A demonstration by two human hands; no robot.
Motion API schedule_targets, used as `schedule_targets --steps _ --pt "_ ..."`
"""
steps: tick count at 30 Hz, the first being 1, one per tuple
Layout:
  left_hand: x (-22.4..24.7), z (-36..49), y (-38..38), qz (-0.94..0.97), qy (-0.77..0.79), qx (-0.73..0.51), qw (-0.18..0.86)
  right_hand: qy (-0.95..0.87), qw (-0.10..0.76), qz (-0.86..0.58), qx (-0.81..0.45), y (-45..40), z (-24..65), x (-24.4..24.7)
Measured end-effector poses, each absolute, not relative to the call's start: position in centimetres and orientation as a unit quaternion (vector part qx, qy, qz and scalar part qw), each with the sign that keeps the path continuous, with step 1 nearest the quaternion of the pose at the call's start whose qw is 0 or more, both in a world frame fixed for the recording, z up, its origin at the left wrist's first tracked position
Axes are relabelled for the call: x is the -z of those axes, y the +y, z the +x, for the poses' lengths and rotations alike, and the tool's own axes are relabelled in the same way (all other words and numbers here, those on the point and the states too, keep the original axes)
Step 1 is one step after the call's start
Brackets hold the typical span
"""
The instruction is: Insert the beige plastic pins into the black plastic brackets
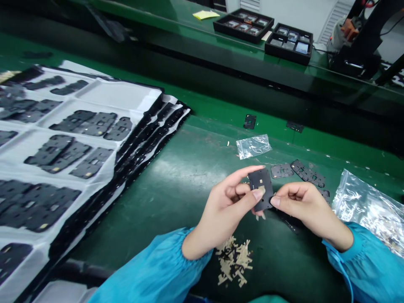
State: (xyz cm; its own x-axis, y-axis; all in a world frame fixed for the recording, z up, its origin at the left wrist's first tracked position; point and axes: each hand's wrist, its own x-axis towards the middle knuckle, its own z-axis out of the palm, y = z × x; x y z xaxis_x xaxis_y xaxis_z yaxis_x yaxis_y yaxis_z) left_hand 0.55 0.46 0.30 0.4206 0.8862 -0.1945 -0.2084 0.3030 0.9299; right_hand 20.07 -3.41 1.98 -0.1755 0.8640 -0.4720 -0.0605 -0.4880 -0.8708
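1. Left hand (229, 206): pinched, thumb over fingers, on a thin black rectangular plate (267, 179), held above the glossy green surface (176, 198).
2. Right hand (307, 206): thumb and forefinger nearly together at the plate's right edge; grip cannot be confirmed.
3. Progress, as judged: partway. Many similar black plates (94, 123) occupy the white compartmented tray (118, 97); several loose black cut-out plates (282, 171) appear outstanding.

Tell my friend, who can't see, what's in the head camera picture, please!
A person's left hand holds a small black plate, with the right hand at its edge. Below them, beige scraps lie piled on a green table. At the picture's left, a white-lined tray on a stack holds more flat, dark pieces.
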Motion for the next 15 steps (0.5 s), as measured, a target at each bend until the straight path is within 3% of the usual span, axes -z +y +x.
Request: schedule_targets --steps 8,15 --pt "0.03 0.83 0.61 0.433 0.387 -0.385 0.717 -0.402 0.384 -0.584 -0.591 -4.0 19.54 -1.08" --pt "0.03 0.65 0.91 0.444 0.349 -0.366 0.74 -0.394 0.369 -0.534 -0.65 -3.45 20.31 -1.86"
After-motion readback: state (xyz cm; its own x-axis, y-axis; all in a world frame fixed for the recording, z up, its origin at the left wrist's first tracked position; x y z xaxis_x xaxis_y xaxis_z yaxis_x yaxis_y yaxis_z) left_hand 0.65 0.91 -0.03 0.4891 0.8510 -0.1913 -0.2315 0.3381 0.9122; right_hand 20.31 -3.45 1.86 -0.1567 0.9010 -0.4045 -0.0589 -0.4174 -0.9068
